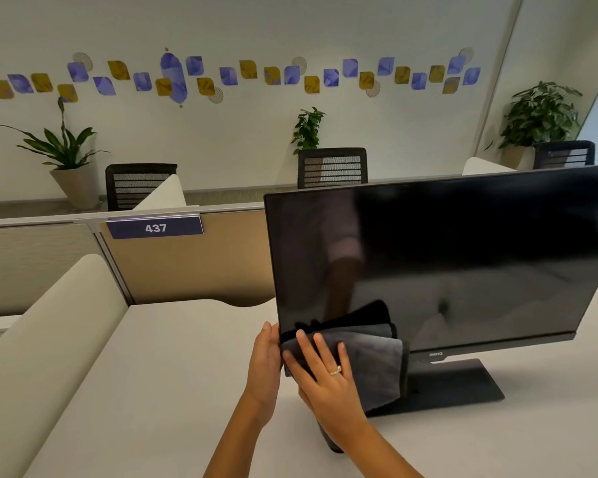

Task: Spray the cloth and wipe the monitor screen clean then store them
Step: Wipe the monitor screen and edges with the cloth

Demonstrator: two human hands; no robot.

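Head view: monitor (446, 263) upright on a pale desk (159, 374), its stand base (463, 384) near the front edge, bare desktop open to the left up to a divider tagged 437 (155, 228). Grey cloth (370, 360) pressed flat against the screen's lower-left corner under the right hand (320, 370), fingers straight and spread. Left hand (265, 363) just beside it, fingers wrapped round the monitor's left edge.

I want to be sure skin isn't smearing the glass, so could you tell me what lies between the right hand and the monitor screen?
In the head view, the grey cloth lies between the right hand and the monitor screen.
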